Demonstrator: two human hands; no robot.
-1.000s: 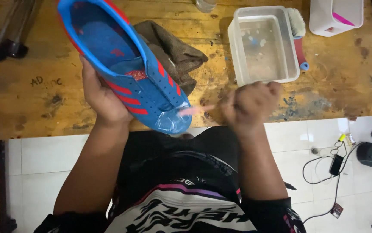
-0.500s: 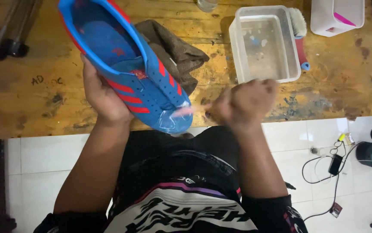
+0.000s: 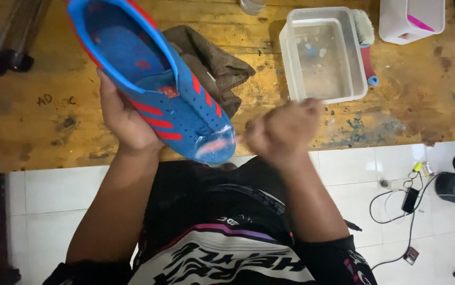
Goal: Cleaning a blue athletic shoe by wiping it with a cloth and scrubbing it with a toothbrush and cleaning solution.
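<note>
1. The left hand (image 3: pixel 124 119) grips a blue sports shoe with red stripes (image 3: pixel 153 79) from underneath; the shoe hangs tilted over the near edge of the worn wooden table (image 3: pixel 43 121), its wet, shiny toe at 5 o'clock.
2. The right hand (image 3: pixel 280 132), blurred, is closed in a fist around a thin pinkish tool (image 3: pixel 217 142) whose tip touches the toe.
3. At 12 o'clock from the right hand, near it, stands a clear rectangular plastic tub of cloudy water (image 3: pixel 322 53); a brush with a red and blue handle (image 3: pixel 365 42) lies against the tub's 3 o'clock side.
4. A crumpled brown cloth (image 3: pixel 211 63) lies beside the shoe, between it and the tub.
5. Bare wood spreads at 9 o'clock from the shoe.
6. Below the table edge lies a white tiled floor (image 3: pixel 396 221) with black cables (image 3: pixel 396 206).
</note>
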